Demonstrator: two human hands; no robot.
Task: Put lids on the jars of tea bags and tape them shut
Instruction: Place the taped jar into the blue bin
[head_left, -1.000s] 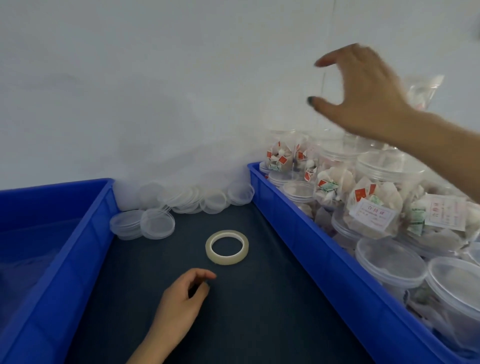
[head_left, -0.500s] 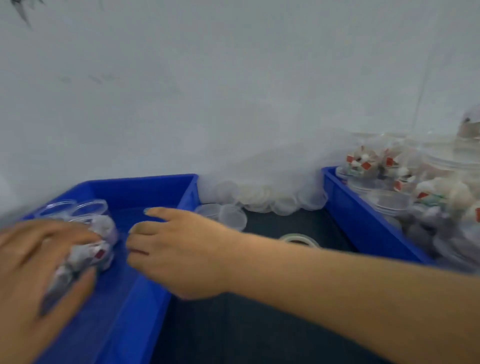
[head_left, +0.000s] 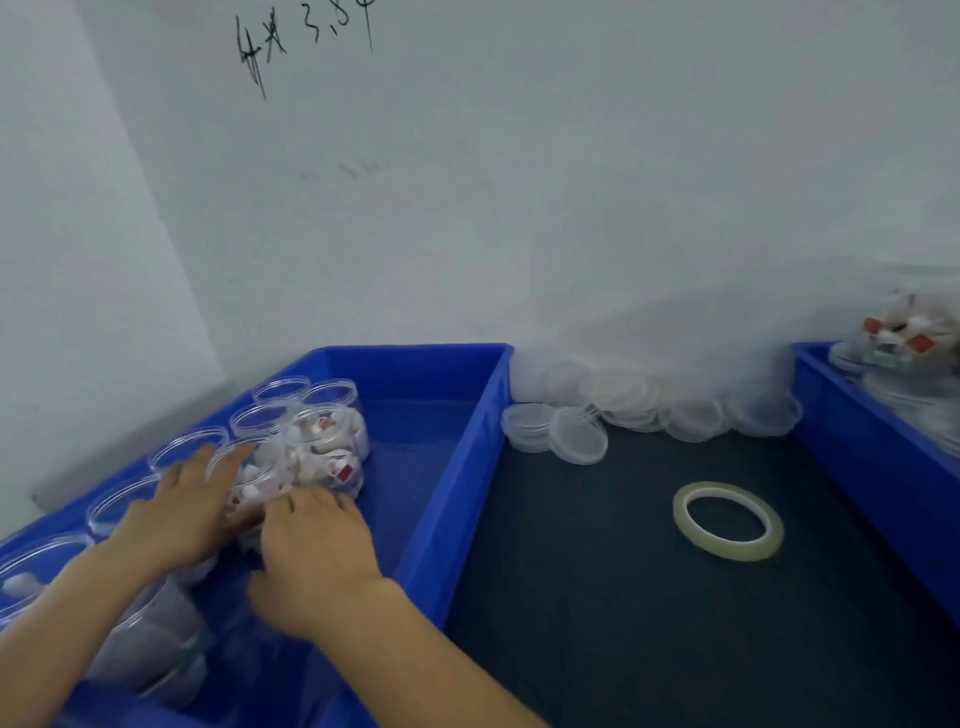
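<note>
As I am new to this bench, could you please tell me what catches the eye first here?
The left hand and the right hand rest on a clear jar of tea bags in the blue bin at the left, among other jars. On the dark mat beside it lies a roll of clear tape, with a heap of loose lids against the wall behind.

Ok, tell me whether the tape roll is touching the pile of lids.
Apart. The head view shows a strip of bare dark mat between the tape roll and the nearest lid.
</note>
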